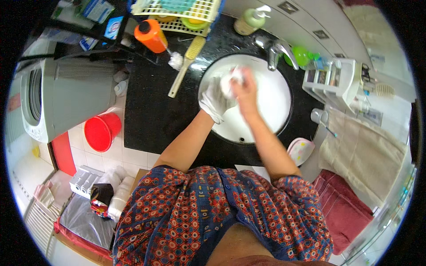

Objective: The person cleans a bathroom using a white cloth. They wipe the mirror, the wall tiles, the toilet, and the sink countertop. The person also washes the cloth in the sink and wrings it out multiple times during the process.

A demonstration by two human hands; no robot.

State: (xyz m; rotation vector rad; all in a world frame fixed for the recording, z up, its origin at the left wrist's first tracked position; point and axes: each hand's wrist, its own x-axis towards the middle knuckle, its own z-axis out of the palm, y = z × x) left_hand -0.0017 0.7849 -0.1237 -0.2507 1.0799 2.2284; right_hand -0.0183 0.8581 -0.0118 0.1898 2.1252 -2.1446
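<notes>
Black gloss on the counter [151, 119] sets off the white sink [282, 104]. The glove-like covering [214, 97] on the left hand [211, 101] is white, and so is the blurred bundle [228, 84] at the right hand [246, 91]. On the far left I see an orange bottle [153, 39] with a black cap, a pale yellow brush [186, 64] just near it; on the far right, a bright green bottle [302, 56]. Over to the left, a red bucket [103, 132]; to the right, a beige towel [364, 155] above a maroon one [344, 210]. Nearest, the shirt [191, 208] shows rows of red, blue and cream circles, trimmed dark blue.

Head-worn fisheye, looking down on nearby sink [271, 105].
</notes>
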